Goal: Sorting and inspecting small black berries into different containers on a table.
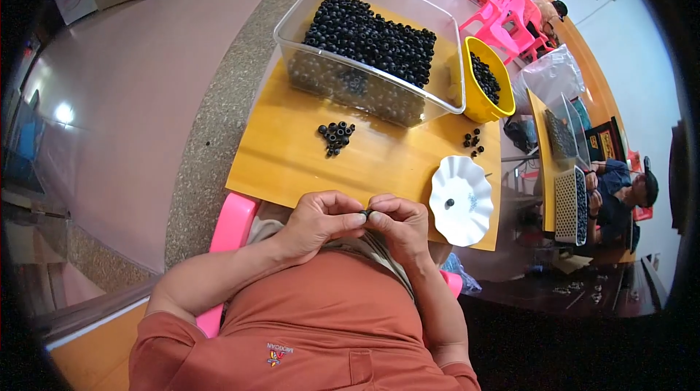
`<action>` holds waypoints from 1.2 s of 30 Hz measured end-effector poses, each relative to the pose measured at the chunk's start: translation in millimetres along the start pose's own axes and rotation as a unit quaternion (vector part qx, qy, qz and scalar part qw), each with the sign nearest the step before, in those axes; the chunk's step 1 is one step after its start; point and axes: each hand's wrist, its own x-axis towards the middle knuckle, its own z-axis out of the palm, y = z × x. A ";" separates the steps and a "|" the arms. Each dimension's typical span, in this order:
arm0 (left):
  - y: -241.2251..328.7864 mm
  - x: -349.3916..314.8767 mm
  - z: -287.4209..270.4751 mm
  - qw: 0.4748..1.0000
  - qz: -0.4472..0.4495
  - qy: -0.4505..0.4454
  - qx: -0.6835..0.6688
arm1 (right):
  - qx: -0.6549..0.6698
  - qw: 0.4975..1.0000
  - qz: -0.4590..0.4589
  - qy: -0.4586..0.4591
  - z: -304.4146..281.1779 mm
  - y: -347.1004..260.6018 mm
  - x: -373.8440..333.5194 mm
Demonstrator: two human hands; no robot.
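My left hand (321, 225) and my right hand (399, 227) meet in front of my belly, at the near edge of the yellow-brown table (281, 165). Between both thumbs and forefingers is a small round black bead-like piece (366, 212), pinched from either side and partly covered by the fingertips. Ahead of my left hand lies a little pile of similar black pieces (336, 138), some showing holes. Right of my right hand, a white wavy-rimmed dish (458, 225) bears a single black piece (449, 203). Beyond the dish, several loose pieces (474, 144) are scattered.
A clear plastic bin (445, 103) heaped with black pieces stands at the table's far side, beside a yellow tub (477, 106) holding more. A pink armrest (237, 222) is at my left. On the right, another person (616, 183) sits at a table with a pale basket (569, 208).
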 end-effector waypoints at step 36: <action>0.6 -0.3 2.3 1.000 0.011 0.016 0.020 | -0.064 0.997 -0.027 0.034 -0.2 -1.4 -0.3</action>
